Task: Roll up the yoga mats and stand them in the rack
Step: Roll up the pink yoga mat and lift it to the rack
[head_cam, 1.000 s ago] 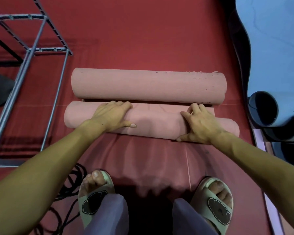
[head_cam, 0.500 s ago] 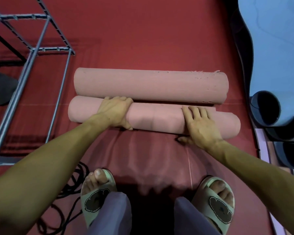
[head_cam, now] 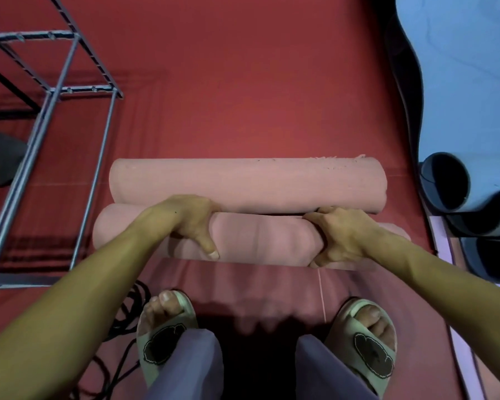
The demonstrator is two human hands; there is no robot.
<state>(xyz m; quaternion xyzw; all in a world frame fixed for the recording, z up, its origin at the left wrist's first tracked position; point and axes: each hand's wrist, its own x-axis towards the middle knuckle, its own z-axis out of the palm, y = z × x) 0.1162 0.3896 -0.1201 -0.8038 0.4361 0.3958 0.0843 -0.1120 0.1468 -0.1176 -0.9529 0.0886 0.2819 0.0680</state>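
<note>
Pink foam makes up the near rolled mat (head_cam: 260, 241), which lies crosswise on the red floor (head_cam: 243, 96) just ahead of the person's sandalled feet. Both hands grip it: the left hand (head_cam: 191, 223) wraps over the roll left of its middle, thumb down the near face and fingers (head_cam: 211, 210) curled over the far side, while the right hand (head_cam: 341, 238) clamps the roll right of its middle in the same way, thumb low on the near side and fingers (head_cam: 315, 216) tucked over the top into the gap behind. The foam bulges between the two hands. Touching the near rolled mat on its far side lies a second pink rolled mat (head_cam: 248, 183), parallel to it and slightly longer toward the right. Left of the near rolled mat, and a little beyond it, stands the metal rack (head_cam: 55, 116), an open frame of grey bars on the floor. Near its left end, beside the left sandal (head_cam: 165, 339), a black cable (head_cam: 127, 310) lies looped on the floor. Right of the near rolled mat, a blue mat (head_cam: 459, 96) lies spread out, with dark rolled ends (head_cam: 445, 183) curling up at its near edge.
</note>
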